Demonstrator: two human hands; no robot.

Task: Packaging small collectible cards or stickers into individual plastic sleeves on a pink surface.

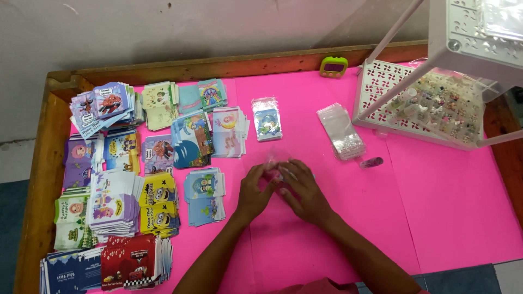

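— Where is the small clear packet point(274, 163) held?
— Just above the pink desk point(436, 207), pinched between both hands; the left hand point(256, 191) and right hand point(299, 189) are curled shut on it, equally near, fingertips meeting.

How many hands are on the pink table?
2. The left hand and the right hand meet at the middle of the pink table, pinching one small clear packet together. No other hands show.
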